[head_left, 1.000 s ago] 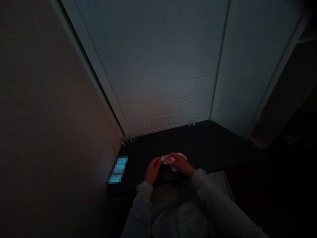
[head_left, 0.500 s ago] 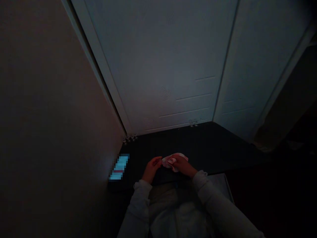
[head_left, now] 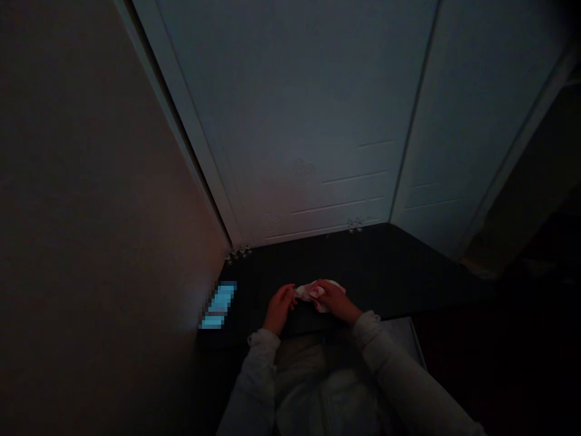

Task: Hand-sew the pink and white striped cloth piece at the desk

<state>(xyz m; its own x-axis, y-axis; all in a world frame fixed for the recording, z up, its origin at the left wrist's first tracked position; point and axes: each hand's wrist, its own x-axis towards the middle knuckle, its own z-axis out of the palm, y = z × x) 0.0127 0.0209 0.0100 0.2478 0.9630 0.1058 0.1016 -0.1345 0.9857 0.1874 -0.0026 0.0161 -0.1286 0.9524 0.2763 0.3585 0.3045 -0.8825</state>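
Observation:
A crumpled pink and white cloth is between my hands, just over the dark tabletop. My right hand is closed around its right part, with folds bunched under the fingers. At the cloth's narrow left end, the fingertips of my left hand are pinched together on it. The dim light hides the finer folds and what kind of cloth piece it is.
The black table meets a pale panelled door and a wall at left. A lit, blurred-out screen lies at its left edge. Small shiny objects stand in the back left corner, with similar ones along the back edge.
My left hand has turned slightly, its fingertips now at the cloth's left end, which looks narrower and more drawn out. My right hand has barely moved and keeps its grip.

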